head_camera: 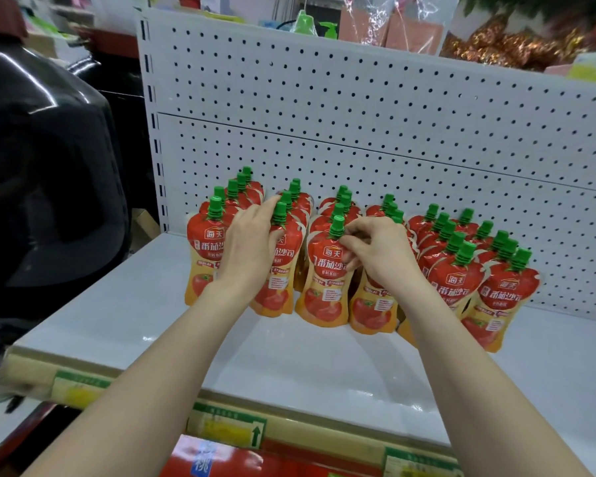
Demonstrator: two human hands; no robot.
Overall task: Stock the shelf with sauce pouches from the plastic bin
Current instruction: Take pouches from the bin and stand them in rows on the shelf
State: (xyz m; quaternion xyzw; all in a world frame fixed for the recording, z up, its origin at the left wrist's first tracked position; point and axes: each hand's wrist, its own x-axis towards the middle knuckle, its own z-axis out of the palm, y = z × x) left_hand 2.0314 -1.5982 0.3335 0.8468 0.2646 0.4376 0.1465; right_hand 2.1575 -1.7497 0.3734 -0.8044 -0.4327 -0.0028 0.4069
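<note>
We see red and orange plastic sauce pouches with green screw caps (327, 280) standing upright in rows on the white metal shelf (289, 359), set toward its back edge, against the white perforated back panel (358, 108); the rows run from back to front, and the front half of the shelf is bare; the leftmost row (205, 256) stands near the shelf's left edge, and the two rightmost rows (496, 290) stand nearer the right side, the front pouches there leaning a little.

Our left hand (248, 246) lies over the front pouch of the second row (279, 270), its fingers (267, 208) curled around the neck just beside the green cap (280, 213), grasping that pouch; our right hand (382, 253) is at the front pouch of the third row, its fingers (353, 237) pinched together on the pouch's shoulder just under its green cap (336, 227), grasping that pouch; both pouches rest on the shelf, touching their neighbours.

Along the shelf's front edge runs a beige price strip with green and yellow labels (227, 428); below it shows a red package (221, 459), partly hidden; left of the shelf sits a large glossy black rounded object (42, 166); above the back panel we make out blurred goods, among them a green pump bottle (331, 29).
</note>
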